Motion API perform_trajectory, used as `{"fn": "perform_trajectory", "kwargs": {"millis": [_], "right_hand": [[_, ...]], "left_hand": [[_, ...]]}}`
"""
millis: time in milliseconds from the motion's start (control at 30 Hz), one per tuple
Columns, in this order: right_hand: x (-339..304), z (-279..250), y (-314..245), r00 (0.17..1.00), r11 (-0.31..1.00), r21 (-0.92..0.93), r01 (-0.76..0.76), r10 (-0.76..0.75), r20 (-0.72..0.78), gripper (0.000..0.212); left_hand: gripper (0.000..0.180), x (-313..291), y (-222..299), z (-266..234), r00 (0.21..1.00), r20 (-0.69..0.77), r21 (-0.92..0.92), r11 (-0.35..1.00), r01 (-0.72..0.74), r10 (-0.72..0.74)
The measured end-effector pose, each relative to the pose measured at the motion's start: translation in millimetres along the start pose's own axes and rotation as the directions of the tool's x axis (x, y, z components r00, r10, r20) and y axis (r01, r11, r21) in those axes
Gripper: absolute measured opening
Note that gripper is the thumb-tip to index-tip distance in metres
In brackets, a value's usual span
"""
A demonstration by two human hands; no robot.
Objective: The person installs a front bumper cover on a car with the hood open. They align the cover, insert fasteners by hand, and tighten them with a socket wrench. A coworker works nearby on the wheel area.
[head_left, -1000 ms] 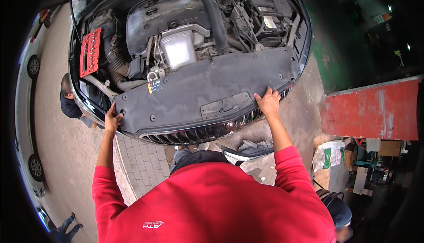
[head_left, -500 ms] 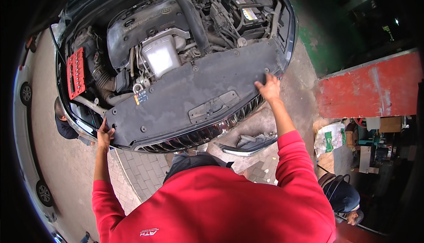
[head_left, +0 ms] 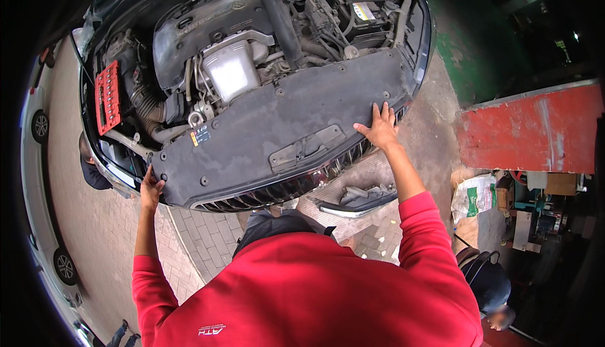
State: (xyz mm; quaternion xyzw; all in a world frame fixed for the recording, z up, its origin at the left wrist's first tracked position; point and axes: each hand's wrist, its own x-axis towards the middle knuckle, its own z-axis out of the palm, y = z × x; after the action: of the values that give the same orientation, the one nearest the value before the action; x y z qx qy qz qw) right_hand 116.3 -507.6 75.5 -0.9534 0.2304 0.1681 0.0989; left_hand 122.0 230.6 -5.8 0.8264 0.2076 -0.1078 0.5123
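A long black plastic cover (head_left: 277, 120) lies across the front of a car's engine bay, above the dark grille (head_left: 283, 189). At its left end, my left hand (head_left: 151, 190) grips the corner, thumb on top and a finger along the outer edge; the other fingers are partly hidden. My right hand (head_left: 380, 129) rests with fingers spread on the cover's front edge toward the right end. Round fastener holes and a latch recess (head_left: 307, 148) show in the cover.
Behind the cover are the engine (head_left: 211, 22) and battery (head_left: 362, 10). A red tool tray (head_left: 108, 98) sits at the bay's left side. A removed trim part (head_left: 362, 199) lies on the ground ahead. One person (head_left: 94, 167) is at the left, another (head_left: 488, 284) at the lower right.
My right hand has shifted slightly left along the cover's edge, and its fingers have spread flatter. My left hand stays at the left corner. The view has shifted a little.
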Motion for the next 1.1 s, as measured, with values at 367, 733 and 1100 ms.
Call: {"fn": "perform_trajectory", "kwargs": {"millis": [367, 733, 1100], "right_hand": [[-2.2, -0.3, -0.3, 1.0, 1.0, 0.009, 0.008, -0.008, -0.015, 0.113], [-14.5, 6.3, -5.2, 1.0, 0.994, 0.105, 0.013, -0.012, -0.012, 0.113], [-17.9, -2.2, -6.9, 0.998, 0.999, -0.011, 0.052, -0.052, -0.039, 0.11]], "left_hand": [[0.084, -9.7, 21.4, 5.5, 0.995, -0.095, 0.131, 0.991, -0.029, 0.042], [0.088, 4.6, 6.2, -2.5, 0.999, -0.025, 0.102, 0.994, 0.04, -0.038], [0.094, 14.1, -14.0, -4.1, 0.997, -0.043, 0.361, 0.932, -0.038, 0.057]]}}
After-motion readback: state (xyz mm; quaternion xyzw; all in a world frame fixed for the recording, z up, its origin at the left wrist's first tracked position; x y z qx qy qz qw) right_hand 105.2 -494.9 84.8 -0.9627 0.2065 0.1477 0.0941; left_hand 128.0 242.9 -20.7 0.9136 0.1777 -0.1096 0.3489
